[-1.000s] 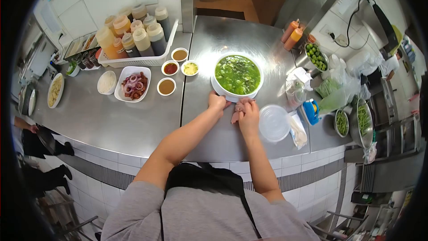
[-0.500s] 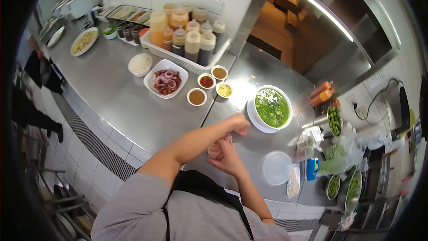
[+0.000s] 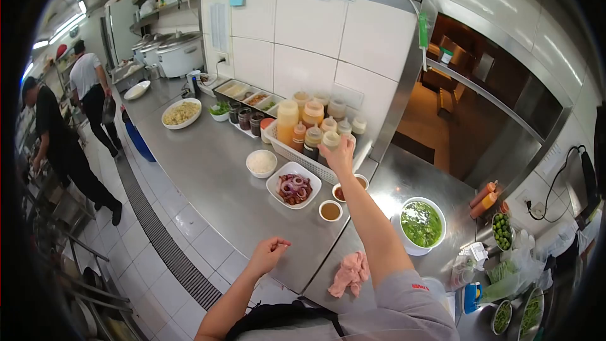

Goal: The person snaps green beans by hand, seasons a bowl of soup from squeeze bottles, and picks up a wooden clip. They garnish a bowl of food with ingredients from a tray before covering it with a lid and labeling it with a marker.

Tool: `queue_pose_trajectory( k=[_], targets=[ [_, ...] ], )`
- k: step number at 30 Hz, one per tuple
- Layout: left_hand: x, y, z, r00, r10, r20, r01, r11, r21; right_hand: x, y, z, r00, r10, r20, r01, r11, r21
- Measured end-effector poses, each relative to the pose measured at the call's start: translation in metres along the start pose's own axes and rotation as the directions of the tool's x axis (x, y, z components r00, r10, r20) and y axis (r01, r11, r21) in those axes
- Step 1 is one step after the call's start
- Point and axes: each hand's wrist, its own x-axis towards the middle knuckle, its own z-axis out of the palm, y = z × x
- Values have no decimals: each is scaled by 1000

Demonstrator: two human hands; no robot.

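My right hand [image 3: 339,155] reaches into a white plastic basket [image 3: 302,162] of sauce bottles, its fingers closed around the upper part of a squeeze bottle [image 3: 330,139]. My left hand [image 3: 269,256] hovers over the front edge of the steel counter, fingers curled together, with nothing visible in them. A crumpled pink cloth [image 3: 349,274] lies on the counter below my right forearm. Near that forearm are a small cup of brown sauce [image 3: 330,211], a cup of red sauce [image 3: 339,194] partly covered by the arm, and a square white bowl [image 3: 294,185] of meat and red onion rings.
A white bowl of green soup [image 3: 421,223] stands right of my arm. Left are a bowl of rice [image 3: 261,163] and an oval dish [image 3: 181,113]. Orange bottles [image 3: 484,203] and a bowl of green fruit [image 3: 502,232] sit at right. Two people [image 3: 88,82] stand across the aisle.
The pink cloth has left my right hand and lies on the counter. My right hand has moved up to the bottles; my left hand has drawn back left. The view has tilted up.
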Motion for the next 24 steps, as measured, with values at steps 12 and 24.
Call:
queue_pose_trajectory(
  k=[12,24],
  targets=[
    [72,-77,-13,889,387,-245,-114,705,700,-14,-7,13,916,330,227,-359,927,104],
    [71,-78,-11,876,391,-281,-133,757,640,62,-38,-217,979,189,-77,-34,522,853]
  ],
)
